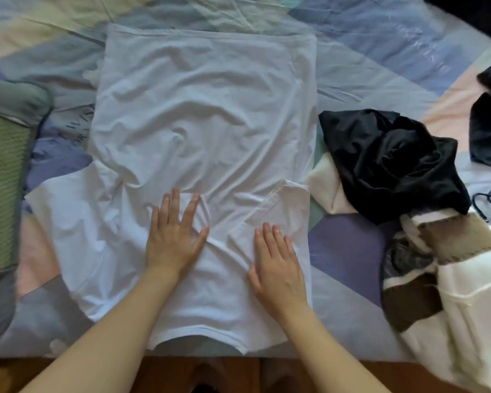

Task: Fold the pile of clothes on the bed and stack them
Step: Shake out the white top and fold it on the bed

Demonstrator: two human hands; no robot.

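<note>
White T-shirt [204, 131]: thin, matt, wrinkled cloth. Bedsheet [360, 66]: smooth creased cloth. Black garment [394, 160]: crumpled with a slight sheen.

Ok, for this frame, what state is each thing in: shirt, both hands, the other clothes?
white T-shirt: spread flat, right sleeve folded in, left sleeve out
left hand: flat, pressing the shirt
right hand: flat, pressing the folded sleeve
black garment: crumpled, unfolded
cream and brown garment: unfolded heap

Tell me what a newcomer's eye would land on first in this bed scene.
A large white cotton T-shirt lies spread flat in the middle of the pastel patchwork bedspread, neckline toward the viewer. The left hand and right hand press flat on it near the collar end. To the right sits a crumpled black garment atop the unfolded pile.
</note>
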